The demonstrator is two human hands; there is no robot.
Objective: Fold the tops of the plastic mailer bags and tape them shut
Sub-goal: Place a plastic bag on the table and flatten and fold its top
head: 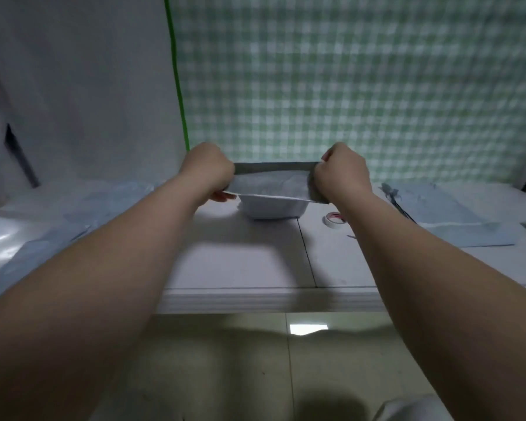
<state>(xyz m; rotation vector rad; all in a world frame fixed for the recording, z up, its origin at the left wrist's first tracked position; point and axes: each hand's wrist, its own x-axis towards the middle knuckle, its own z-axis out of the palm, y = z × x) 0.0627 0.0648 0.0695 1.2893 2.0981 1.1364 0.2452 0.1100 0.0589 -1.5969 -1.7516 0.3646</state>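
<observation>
The grey plastic mailer bag (271, 185) is held clear of the white surface (240, 262), above its far middle, between the two hands. Its top edge is stretched into a straight horizontal band, so the work is judged to be at the folding step. No tape shows on the bag, so sealing is not yet done. The white roll of tape (334, 220) lies on the surface near the right wrist. A pile of pale mailer bags (456, 218) lies flat at the right; whether they are sealed cannot be told. The left hand (208, 171) grips the bag's top left corner, with its fingers (220, 196) curled beneath. The right hand (342, 174) is closed tightly round the top right corner. Both forearms reach forward, roughly parallel.
</observation>
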